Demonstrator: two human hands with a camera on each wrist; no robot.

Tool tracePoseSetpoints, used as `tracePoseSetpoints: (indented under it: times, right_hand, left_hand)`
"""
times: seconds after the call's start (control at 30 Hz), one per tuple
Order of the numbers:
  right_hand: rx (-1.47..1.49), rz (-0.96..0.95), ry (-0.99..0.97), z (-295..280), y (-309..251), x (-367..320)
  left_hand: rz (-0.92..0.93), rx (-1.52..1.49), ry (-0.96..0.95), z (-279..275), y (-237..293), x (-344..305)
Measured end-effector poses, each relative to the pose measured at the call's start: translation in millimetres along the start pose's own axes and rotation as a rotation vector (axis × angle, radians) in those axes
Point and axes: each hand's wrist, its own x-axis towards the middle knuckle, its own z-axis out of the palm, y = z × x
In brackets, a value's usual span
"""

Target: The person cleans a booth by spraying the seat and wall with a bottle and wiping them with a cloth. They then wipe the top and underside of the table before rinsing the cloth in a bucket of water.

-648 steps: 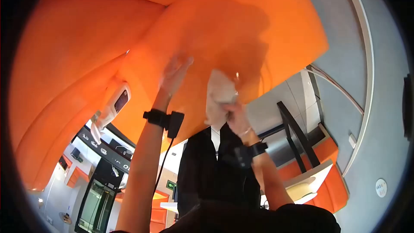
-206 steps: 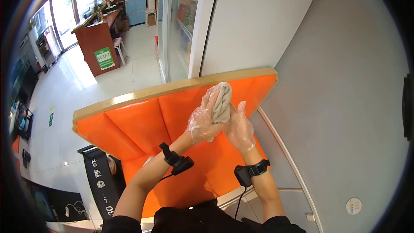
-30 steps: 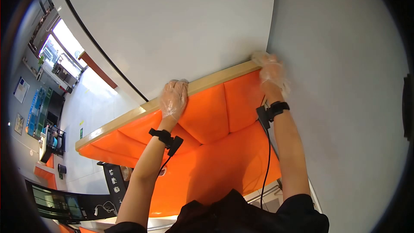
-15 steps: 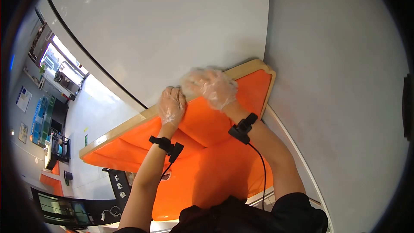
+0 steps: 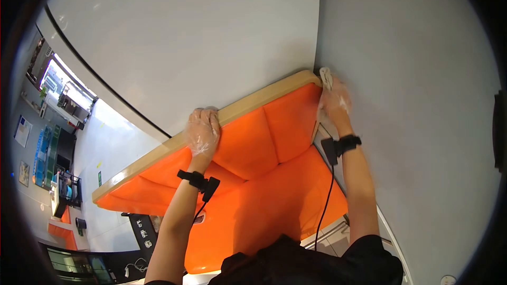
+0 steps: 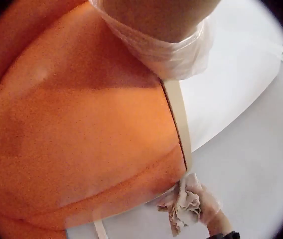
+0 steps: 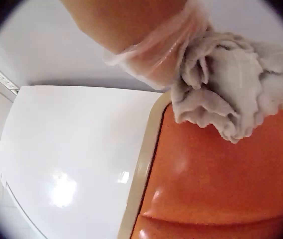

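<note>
In a clear plastic glove, my left hand (image 5: 202,131) rests over the wooden top trim (image 5: 252,100) of an orange padded bench backrest (image 5: 245,148), its fingers bent over the edge. My right hand (image 5: 336,99), gloved too, is at the backrest's right end, beside the grey wall. It grips a crumpled greyish cloth (image 5: 326,78). In the right wrist view the bunched cloth (image 7: 221,84) overlaps the rounded corner of the trim, hiding the right fingers. The left wrist view has the cloth (image 6: 185,208) at the far end of the trim; the left fingers are out of sight there.
A white panel (image 5: 200,37) rises behind the backrest and a grey wall (image 5: 401,100) closes off the right side. The orange seat (image 5: 264,206) lies below, with a pale device (image 5: 199,218) at its left. A black sign board (image 5: 143,232) stands further left.
Earlier both hands held the folded cloth. Within the last second my right hand swept left along the trim to the left hand, then back to the right end. The left hand stayed on the trim.
</note>
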Motion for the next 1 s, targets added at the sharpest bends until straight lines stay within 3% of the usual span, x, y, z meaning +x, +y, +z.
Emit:
tracePoseSetpoints:
  times: [0.07, 0.17, 0.23, 0.27, 0.33, 0.37, 0.43, 0.57, 0.63, 0.67, 0.73, 0.87, 0.93, 0.97, 1.0]
  right_hand:
    - [0.287, -0.205, 0.428, 50.0, 50.5, 14.0]
    - [0.393, -0.336, 0.266, -0.2, -20.3, -68.0]
    - [0.020, -0.374, 0.128, 15.7, -34.4, -60.5]
    - [0.022, -0.368, 0.130, 36.6, -32.2, -49.5]
    - [-0.354, -1.192, 0.377, 70.5, -31.4, -32.1]
    - [-0.354, -1.187, 0.380, 72.1, -29.2, -34.0]
    - [-0.627, -1.018, 0.343, 44.7, -45.2, -57.3]
    - [-0.622, -0.792, 0.391, 51.5, -32.9, -4.4]
    - [-0.674, -0.486, 0.188, 7.9, -52.8, -14.2]
    - [-0.677, -0.484, 0.186, 5.3, -45.3, -0.1]
    - [0.959, 0.257, -0.450, -5.4, -24.5, 32.6]
    - [0.645, 0.074, -0.231, -8.9, -6.3, 54.0]
    - [0.408, -0.426, -0.113, 7.8, 11.7, 61.1]
    - [0.409, -0.423, -0.111, 6.9, 12.5, 61.2]
    - [0.425, -0.223, -0.163, -10.1, -3.8, 48.2]
  left_hand:
    - [-0.002, -0.009, 0.003, -2.5, 4.4, 2.1]
    - [-0.017, -0.010, -0.002, -2.6, 6.0, 1.2]
    - [-0.024, -0.009, -0.009, -2.3, 6.5, 1.4]
    - [-0.022, 0.011, 0.004, -2.7, 7.0, 1.6]
    - [-0.013, 0.028, 0.016, -3.7, 9.3, 3.7]
    - [-0.031, 0.021, -0.007, -4.7, 9.7, 3.5]
    - [-0.044, 0.015, -0.031, -2.7, 9.2, 4.5]
    - [-0.059, 0.055, -0.020, -5.4, 13.1, 4.0]
    - [-0.061, 0.074, -0.021, -4.9, 13.7, 3.3]
    - [-0.061, 0.084, -0.010, -3.0, 12.6, 2.6]
    - [-0.062, 0.091, 0.005, -1.3, 11.2, 2.3]
    - [-0.035, 0.103, 0.010, 1.7, 7.7, 2.6]
    - [-0.036, 0.130, 0.006, 1.6, 8.6, 0.9]
    - [-0.036, 0.123, 0.004, 0.4, 9.2, 0.7]
    - [-0.034, 0.113, 0.005, -0.7, 10.8, 3.0]
